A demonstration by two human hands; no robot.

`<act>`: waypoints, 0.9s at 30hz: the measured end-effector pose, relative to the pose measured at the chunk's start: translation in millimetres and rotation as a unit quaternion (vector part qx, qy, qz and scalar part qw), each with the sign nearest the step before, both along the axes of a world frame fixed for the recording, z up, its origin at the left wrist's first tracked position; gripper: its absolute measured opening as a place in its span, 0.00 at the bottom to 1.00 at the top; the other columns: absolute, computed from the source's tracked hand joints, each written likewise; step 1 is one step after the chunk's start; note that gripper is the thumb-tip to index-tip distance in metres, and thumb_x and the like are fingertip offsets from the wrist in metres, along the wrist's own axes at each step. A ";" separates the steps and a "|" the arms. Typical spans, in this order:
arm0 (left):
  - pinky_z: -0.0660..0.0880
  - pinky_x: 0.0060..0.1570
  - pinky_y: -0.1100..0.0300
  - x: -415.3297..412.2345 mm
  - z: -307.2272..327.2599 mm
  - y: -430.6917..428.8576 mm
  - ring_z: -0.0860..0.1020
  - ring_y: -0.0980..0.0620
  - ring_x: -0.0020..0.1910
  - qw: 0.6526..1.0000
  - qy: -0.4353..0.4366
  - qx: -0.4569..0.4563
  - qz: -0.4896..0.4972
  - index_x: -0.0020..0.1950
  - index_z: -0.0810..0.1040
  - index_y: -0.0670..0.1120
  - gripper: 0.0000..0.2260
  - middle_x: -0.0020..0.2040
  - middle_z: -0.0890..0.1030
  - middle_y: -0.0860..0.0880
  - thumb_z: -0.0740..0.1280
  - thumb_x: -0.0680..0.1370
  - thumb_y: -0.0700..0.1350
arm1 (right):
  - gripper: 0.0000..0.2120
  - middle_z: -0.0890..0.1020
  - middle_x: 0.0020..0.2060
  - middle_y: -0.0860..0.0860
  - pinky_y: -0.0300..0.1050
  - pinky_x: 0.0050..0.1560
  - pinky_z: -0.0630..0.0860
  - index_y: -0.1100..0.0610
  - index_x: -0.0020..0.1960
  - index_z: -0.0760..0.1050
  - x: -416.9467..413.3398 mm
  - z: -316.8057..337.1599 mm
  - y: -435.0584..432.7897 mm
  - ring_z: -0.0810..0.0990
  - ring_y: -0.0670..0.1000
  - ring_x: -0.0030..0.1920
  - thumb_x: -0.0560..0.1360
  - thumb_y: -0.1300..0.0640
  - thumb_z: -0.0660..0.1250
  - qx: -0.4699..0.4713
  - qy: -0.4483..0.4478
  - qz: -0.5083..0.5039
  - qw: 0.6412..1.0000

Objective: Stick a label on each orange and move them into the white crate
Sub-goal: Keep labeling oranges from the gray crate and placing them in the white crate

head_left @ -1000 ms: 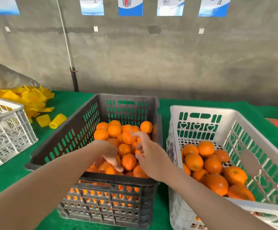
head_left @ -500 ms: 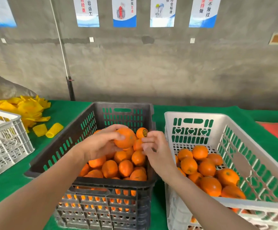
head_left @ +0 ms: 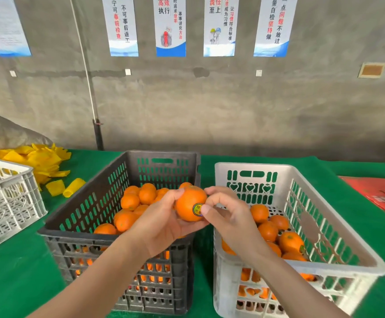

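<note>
Orange (head_left: 190, 203), in the head view, sits cupped in the left hand (head_left: 164, 223) between dark crate (head_left: 83, 203) and white crate (head_left: 251, 180). The right hand (head_left: 228, 216) curls against it, thumb pressing the label (head_left: 197, 209). It is probably firm, light and smooth-skinned, so a round palm hold suits.

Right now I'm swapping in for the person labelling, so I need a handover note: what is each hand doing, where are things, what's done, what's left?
Left hand cradles the held orange over the black crate's right wall.
Right hand pinches the orange's side, its thumb pressing on the label.
White crate holds a batch of oranges; the black crate's pile waits.
Done: label on this orange.
Left: put it in the white crate, then work through the pile.
</note>
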State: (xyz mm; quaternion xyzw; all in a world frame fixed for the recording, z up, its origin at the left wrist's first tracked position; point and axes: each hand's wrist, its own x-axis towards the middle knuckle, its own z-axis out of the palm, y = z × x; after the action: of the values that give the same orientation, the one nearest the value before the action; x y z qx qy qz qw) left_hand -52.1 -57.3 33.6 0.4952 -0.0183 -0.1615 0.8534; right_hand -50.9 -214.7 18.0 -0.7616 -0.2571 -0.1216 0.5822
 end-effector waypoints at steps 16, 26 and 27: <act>0.81 0.37 0.50 -15.7 -22.1 -45.3 0.84 0.44 0.45 0.993 -0.031 0.021 0.113 0.57 0.74 0.46 0.07 0.43 0.85 0.44 0.59 0.81 0.45 | 0.25 0.75 0.54 0.41 0.47 0.49 0.79 0.39 0.60 0.63 -21.6 -12.8 -38.8 0.77 0.42 0.51 0.69 0.51 0.73 0.005 0.039 -0.060 0.997; 0.74 0.39 0.65 44.3 -36.0 -28.9 0.77 0.51 0.38 0.831 -0.187 0.479 0.213 0.60 0.77 0.43 0.11 0.47 0.81 0.44 0.59 0.82 0.42 | 0.30 0.72 0.49 0.45 0.39 0.47 0.71 0.49 0.65 0.64 94.1 -31.5 -88.5 0.74 0.46 0.50 0.67 0.61 0.74 -0.196 0.063 -0.158 0.966; 0.75 0.38 0.62 52.8 -38.2 -20.9 0.77 0.50 0.37 0.804 -0.188 0.525 0.206 0.57 0.78 0.44 0.09 0.44 0.80 0.45 0.59 0.81 0.38 | 0.31 0.72 0.47 0.46 0.40 0.45 0.72 0.53 0.67 0.62 114.9 -38.1 -103.6 0.74 0.48 0.48 0.69 0.62 0.73 -0.241 0.101 -0.188 0.947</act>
State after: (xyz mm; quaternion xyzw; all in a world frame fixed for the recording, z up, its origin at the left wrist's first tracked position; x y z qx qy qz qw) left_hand 0.7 -78.1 -4.6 0.8806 0.0118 0.1292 0.4559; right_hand 64.0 -318.2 -20.1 -0.9221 -0.0705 -0.0858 0.3707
